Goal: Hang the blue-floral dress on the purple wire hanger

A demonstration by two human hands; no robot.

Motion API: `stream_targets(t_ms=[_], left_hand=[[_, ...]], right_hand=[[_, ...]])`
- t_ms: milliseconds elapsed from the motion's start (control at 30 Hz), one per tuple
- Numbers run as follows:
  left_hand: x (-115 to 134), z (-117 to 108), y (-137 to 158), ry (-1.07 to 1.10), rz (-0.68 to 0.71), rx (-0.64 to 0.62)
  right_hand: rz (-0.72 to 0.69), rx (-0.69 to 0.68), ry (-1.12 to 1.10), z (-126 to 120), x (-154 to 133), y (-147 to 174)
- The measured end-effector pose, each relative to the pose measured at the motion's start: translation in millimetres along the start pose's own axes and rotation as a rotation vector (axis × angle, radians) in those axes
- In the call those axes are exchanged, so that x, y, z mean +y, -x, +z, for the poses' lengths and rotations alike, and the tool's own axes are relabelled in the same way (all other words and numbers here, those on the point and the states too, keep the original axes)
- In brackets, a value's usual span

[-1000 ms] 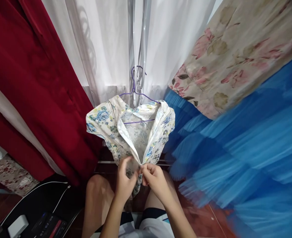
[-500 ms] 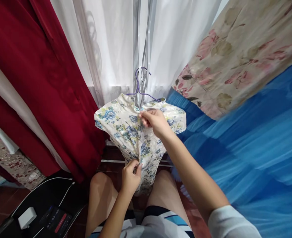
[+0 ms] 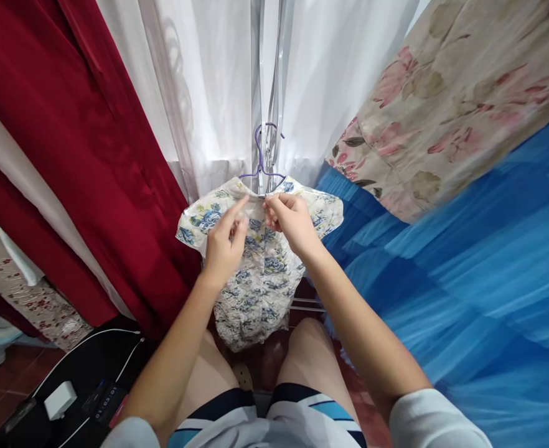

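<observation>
A white dress with blue roses [image 3: 256, 292] hangs in front of me on a purple hanger [image 3: 259, 155]. At the middle of its neckline, my right hand [image 3: 289, 218] is closed, thumb and fingers pinching the edge of the fabric. My left hand [image 3: 228, 239] is just left of it, in front of the dress's chest, index finger stretched toward the neckline and the other fingers loosely curled. I see nothing held in the left hand. The pinched spot is partly hidden by my right fingers.
White curtains [image 3: 218, 87] hang behind the hanger, with a dark red cloth [image 3: 83, 155] on the left. A pink-flowered beige cloth [image 3: 461, 118] and blue tulle [image 3: 465, 286] fill the right. At lower left, a white adapter [image 3: 60, 400] sits on a black surface.
My left hand has let go of the dress's lower front and risen to the neckline. The dress front, drawn together before, now hangs wider and flatter. My right hand stays at the neckline.
</observation>
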State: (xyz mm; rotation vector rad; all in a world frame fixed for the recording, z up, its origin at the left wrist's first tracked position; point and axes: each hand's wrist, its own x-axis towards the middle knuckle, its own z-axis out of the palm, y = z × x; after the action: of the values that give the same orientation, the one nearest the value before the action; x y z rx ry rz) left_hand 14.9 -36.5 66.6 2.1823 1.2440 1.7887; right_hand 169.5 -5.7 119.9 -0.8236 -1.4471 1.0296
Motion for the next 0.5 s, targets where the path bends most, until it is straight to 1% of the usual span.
stream_targets(t_ms=[67, 100, 167, 200, 267, 333, 433, 467, 500], left_hand=[[4.9, -2.4, -37.6, -0.069, 0.103, -0.082], [6.9, -1.4, -49.6, -0.110, 0.142, -0.119], [9.5, 1.3, -62.3, -0.180, 0.194, -0.132], [9.2, 1.3, -65.2, -0.196, 0.199, -0.099], [2.9, -4.8, -69.4, -0.179, 0.165, 0.032], [-14.7, -20.5, -74.9, -0.111, 0.079, 0.215], [-61.3, -51.7, -80.3, 0.045, -0.100, 0.535], [-79.0, -59.9, -78.5, 0.116, -0.186, 0.638], [-95.9, -65.1, -74.0, 0.204, -0.324, 0.714]], right_hand=[[-0.050, -0.024, 0.090, -1.1, 2.2, 0.2], [-0.074, -0.028, 0.145, -2.0, 5.1, -0.9], [-0.131, 0.008, 0.283, -3.9, 15.5, -4.6], [-0.166, 0.042, 0.366, -4.7, 23.1, -6.2], [-0.216, 0.094, 0.527, -6.1, 40.8, -6.9], [-0.203, 0.092, 0.616, -7.4, 58.0, -1.7], [-0.117, 0.033, 0.590, -10.8, 72.9, 16.4], [-0.093, 0.015, 0.564, -12.2, 74.8, 23.6], [-0.073, -0.009, 0.537, -13.8, 75.8, 30.8]])
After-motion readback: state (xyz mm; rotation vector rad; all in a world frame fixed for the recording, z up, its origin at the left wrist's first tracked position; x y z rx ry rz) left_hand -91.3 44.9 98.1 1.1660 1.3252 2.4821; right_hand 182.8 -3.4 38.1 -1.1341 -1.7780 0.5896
